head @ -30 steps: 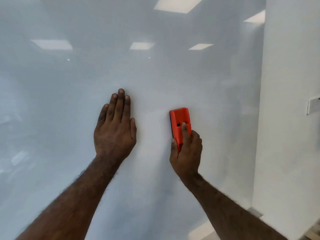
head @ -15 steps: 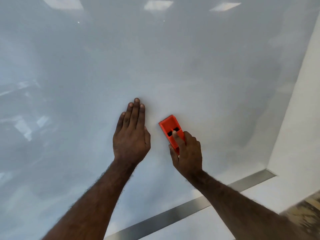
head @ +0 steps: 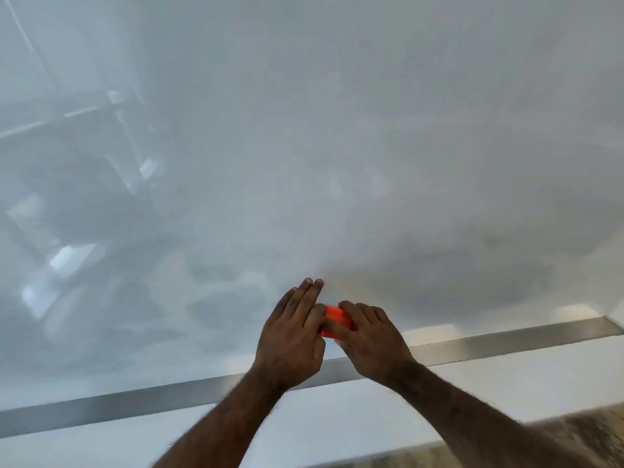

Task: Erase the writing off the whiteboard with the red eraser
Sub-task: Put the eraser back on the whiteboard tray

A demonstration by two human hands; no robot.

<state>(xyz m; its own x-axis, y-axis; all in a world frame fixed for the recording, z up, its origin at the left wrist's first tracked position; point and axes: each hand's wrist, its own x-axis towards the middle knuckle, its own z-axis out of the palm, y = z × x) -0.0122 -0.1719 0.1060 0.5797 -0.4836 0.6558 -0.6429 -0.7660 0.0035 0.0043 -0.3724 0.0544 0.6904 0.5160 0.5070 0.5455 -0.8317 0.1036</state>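
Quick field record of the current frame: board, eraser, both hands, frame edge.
whiteboard: glossy, reflections only, no writing visible
red eraser: low on the board, mostly hidden between both hands
left hand: fingers extended, touching the eraser's left end
right hand: curled over the eraser
metal frame strip: just below the hands

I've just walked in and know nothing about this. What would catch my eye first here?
The small bright red eraser, low in the middle, stands out: both the left hand and right hand touch it against the glossy white whiteboard. The board shows hazy reflections but no clear writing. Below the hands, a brushed metal strip runs along the board's bottom edge.
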